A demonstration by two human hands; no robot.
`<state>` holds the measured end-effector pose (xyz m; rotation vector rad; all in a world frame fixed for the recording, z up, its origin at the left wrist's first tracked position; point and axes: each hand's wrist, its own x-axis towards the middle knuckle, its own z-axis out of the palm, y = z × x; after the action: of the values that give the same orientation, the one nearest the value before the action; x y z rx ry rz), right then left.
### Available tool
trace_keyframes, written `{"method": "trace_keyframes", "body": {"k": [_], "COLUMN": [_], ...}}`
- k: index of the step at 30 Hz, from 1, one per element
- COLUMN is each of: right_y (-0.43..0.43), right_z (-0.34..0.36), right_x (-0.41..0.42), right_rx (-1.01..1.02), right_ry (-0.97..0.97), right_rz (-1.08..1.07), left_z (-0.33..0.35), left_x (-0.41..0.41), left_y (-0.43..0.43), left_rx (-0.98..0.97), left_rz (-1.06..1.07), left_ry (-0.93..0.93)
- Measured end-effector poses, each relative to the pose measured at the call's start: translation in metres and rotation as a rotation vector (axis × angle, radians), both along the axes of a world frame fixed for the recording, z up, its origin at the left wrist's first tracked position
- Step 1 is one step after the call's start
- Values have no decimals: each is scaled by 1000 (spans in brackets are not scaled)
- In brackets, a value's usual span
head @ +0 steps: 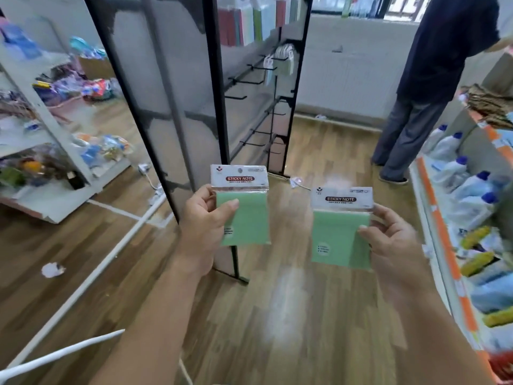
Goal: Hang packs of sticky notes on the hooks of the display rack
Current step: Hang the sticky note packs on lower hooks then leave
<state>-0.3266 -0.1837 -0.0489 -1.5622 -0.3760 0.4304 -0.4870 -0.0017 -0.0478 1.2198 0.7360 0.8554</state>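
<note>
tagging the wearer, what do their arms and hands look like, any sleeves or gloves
The left hand and right hand are ungloved, with no ring, watch or band showing. The left forearm and right forearm are uncovered down to the frame edge; no sleeve is in view.

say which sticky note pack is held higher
The left pack, in the left hand; its header sits above that of the right pack in the right hand.

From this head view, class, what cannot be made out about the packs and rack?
Head view:
Small print on left green sticky-note pack and right green sticky-note pack: too small, blurred.
Fingers of left hand, right hand behind packs: hidden.
Black metal display rack top: cut by frame edge.
</note>
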Motion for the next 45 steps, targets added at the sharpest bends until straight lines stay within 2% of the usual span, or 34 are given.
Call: {"method": "trace_keyframes", "body": {"k": [4,10,16,22,31,36,45], "right_y": [57,149,236,304,414,471,595], "right_z": [13,21,33,36,27,31,16], "right_x": [83,202,317,424,591,685,768], "right_rx": [19,12,26,22,90,39,-81], "right_ry": [-7,-123,-133,-147,-91,-189,-129], "right_rz": [62,144,144,168,383,561,826], "left_z": [9,3,4,12,9,9,-12], "left_x": [68,186,307,406,556,624,698], "left_y": [41,117,192,255,326,361,424], "left_rx": [48,59,52,62,50,45,61], "left_rz": [20,39,1,57,330,460,523], "left_ry": [12,-43,-29,-2,12,21,186]}}
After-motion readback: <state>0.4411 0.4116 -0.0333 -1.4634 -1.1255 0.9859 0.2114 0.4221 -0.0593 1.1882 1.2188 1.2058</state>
